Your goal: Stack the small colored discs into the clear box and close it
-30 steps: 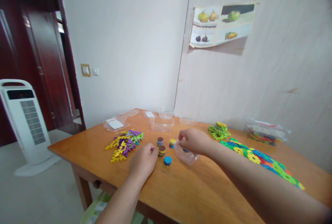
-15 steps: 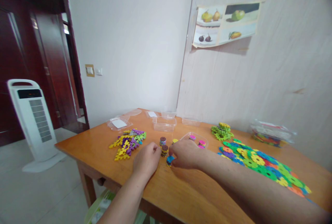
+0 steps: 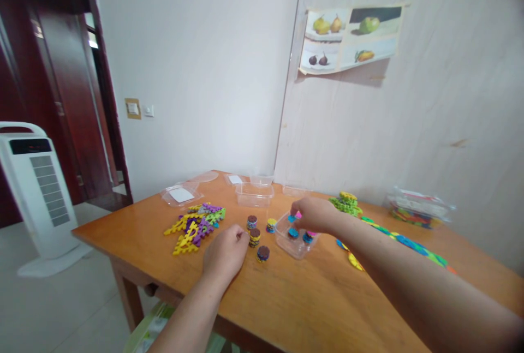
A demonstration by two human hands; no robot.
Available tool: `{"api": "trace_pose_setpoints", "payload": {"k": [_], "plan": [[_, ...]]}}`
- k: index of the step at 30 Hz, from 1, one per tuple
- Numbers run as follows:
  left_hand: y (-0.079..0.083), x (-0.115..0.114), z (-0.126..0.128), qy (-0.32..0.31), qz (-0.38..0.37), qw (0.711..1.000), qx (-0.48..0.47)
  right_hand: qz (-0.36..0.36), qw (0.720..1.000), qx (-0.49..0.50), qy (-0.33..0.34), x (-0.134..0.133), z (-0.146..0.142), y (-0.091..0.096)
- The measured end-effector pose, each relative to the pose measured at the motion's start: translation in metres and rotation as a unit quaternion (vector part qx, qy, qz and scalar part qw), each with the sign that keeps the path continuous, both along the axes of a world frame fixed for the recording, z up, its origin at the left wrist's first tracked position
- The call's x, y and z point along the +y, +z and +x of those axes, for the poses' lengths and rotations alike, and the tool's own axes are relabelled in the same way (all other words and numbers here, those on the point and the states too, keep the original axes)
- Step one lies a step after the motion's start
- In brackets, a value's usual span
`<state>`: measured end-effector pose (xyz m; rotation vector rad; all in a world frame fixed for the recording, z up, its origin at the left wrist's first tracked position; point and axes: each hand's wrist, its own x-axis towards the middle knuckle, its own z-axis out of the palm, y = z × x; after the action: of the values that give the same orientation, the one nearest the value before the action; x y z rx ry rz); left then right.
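My right hand (image 3: 313,214) hovers over a small clear plastic tray (image 3: 286,244) and pinches a blue toy disc at its fingertips. Several blue and pink discs lie inside the tray. My left hand (image 3: 225,252) rests on the wooden table (image 3: 286,298) in a loose fist, nothing visible in it. Just right of it stand short stacks of toy discs (image 3: 254,237), one with a brown top (image 3: 262,253), another with a yellow top (image 3: 271,225).
A pile of yellow and purple interlocking pieces (image 3: 195,223) lies left of the stacks. Green, blue and yellow flower pieces (image 3: 409,246) spread along the right side. Empty clear containers (image 3: 254,193) and lids (image 3: 181,195) sit at the back. A white fan heater (image 3: 36,189) stands on the floor at left.
My right hand took the blue disc off the nearest stack, leaving a brown top, and carried it right and back over the clear tray. My left hand stayed put.
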<state>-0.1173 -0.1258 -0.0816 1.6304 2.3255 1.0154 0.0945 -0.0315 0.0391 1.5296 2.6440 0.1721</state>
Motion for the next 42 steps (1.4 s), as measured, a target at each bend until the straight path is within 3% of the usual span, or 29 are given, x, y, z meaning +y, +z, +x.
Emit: {"api": "trace_pose_setpoints", "payload": {"k": [9,15,19,22,29,42], "plan": [[0.002,-0.001,0.001,0.002,-0.011,1.0,0.007,-0.013,0.999,-0.022,-0.02,0.014,0.003,-0.028],[0.007,-0.003,0.002,0.003,-0.014,1.0,0.002,-0.01,1.0,-0.008,-0.017,0.015,0.003,-0.026],[0.004,-0.002,0.002,0.003,-0.012,1.0,-0.003,0.003,1.0,0.024,0.001,-0.001,-0.001,-0.014],[0.002,-0.001,0.001,0.002,-0.006,1.0,-0.003,-0.009,0.997,0.045,0.055,-0.024,-0.01,-0.01],[0.006,-0.003,0.003,0.004,-0.014,1.0,-0.007,-0.012,0.983,-0.013,0.181,-0.062,-0.037,-0.022],[0.002,-0.001,0.002,0.004,-0.001,1.0,0.005,-0.018,0.985,-0.028,0.167,-0.059,-0.046,-0.028]]}}
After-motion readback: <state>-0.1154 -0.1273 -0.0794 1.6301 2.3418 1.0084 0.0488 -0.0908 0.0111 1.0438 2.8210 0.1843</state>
